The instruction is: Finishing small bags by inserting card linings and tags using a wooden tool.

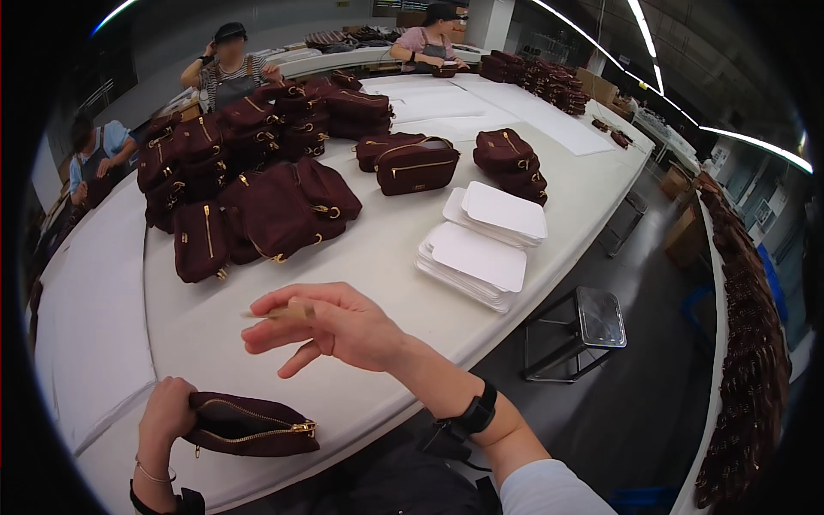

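Note:
At the table's near left edge lies a dark maroon zip pouch (249, 435), its gold zipper unzipped and the dark lining showing. My left hand (167, 414) is closed on the pouch's left end; the fingertips are partly hidden inside or behind it. Above and to the right of the pouch, my right hand (339, 330) hovers over the table. A small, thin tan piece (294, 311) with a pale tip is pinched between its fingers, blurred, so its kind is unclear. The other fingers of that hand are stretched out.
Stacked maroon bags (283, 210) stand at the left, more maroon pouches (418, 166) mid-table. White card sheets (479, 257) lie in piles at right. A metal stool (599, 318) stands beyond the table edge. Co-workers (230, 64) work across the table. Many maroon pieces (747, 343) line the far right.

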The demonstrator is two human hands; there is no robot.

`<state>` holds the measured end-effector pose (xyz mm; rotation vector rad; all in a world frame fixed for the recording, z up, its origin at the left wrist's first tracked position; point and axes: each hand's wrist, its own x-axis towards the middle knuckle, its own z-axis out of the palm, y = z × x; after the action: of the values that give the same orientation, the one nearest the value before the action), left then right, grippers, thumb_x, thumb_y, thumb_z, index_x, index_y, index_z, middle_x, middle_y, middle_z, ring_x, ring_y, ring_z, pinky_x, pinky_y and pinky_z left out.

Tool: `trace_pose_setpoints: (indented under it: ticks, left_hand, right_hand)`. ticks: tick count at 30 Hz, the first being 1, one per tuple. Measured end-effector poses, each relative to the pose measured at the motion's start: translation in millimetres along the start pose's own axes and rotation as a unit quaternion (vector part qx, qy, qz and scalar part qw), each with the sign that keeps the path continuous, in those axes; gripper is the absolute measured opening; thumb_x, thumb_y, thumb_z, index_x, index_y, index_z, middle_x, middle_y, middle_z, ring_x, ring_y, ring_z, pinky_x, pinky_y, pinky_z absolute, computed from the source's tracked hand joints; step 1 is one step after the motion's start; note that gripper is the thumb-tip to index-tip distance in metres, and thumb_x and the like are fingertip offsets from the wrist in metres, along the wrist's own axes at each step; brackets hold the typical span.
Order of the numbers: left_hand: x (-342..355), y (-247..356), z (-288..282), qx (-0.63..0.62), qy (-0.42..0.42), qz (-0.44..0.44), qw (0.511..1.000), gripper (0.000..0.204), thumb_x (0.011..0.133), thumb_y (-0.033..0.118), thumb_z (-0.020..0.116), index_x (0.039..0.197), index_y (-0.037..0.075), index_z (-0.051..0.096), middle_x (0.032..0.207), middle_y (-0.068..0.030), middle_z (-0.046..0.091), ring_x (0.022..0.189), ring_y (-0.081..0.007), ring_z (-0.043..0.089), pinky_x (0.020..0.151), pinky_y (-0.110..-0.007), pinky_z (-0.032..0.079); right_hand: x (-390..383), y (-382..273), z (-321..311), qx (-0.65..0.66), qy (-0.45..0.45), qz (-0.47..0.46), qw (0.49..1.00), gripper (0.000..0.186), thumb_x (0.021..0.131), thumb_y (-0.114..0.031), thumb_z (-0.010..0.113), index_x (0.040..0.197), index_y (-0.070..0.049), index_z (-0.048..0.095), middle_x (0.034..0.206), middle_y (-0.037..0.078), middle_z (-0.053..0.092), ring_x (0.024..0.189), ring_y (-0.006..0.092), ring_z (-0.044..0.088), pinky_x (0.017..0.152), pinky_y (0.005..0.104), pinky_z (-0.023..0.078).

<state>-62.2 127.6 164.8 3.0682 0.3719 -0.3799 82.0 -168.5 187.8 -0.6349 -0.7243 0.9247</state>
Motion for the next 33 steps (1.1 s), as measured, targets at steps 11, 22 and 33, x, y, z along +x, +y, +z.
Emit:
trace_pose_setpoints:
  ticks: [11,22,33]
  left_hand:
    - [1.6,21.0,-10.3,0.003,-0.002,0.024,1.000,0.009,0.071,-0.001,0.057,0.077,-0.003,0.064,0.084,-0.0234,0.064,0.081,-0.0381,0.064,0.070,-0.044,0.052]
    - [-8.1,17.0,0.4,-0.005,0.007,0.010,1.000,0.011,0.067,-0.003,0.058,0.073,0.001,0.066,0.073,-0.0203,0.063,0.074,-0.0376,0.062,0.067,-0.044,0.050]
    - [-12.4,13.1,3.6,-0.016,0.038,0.042,0.998,0.009,0.067,-0.003,0.059,0.072,0.002,0.065,0.068,-0.0192,0.062,0.070,-0.0366,0.062,0.064,-0.043,0.050]
  right_hand:
    - [-34.1,-3.6,29.8,-0.299,0.061,-0.275,0.912,0.043,0.095,-0.033,0.047,0.079,0.004,0.059,0.052,0.009,0.054,0.039,0.0128,0.050,0.039,0.0222,0.037]
    - [26.1,67.3,60.7,-0.654,-0.195,-0.227,0.695,0.015,0.071,-0.007,0.064,0.083,-0.005,0.056,0.070,0.003,0.048,0.065,0.0174,0.050,0.055,0.0302,0.039]
    - [28.4,79.5,57.6,-0.740,-0.184,-0.138,0.632,0.017,0.073,-0.015,0.071,0.088,-0.011,0.064,0.078,-0.004,0.058,0.078,0.0148,0.051,0.068,0.0325,0.032]
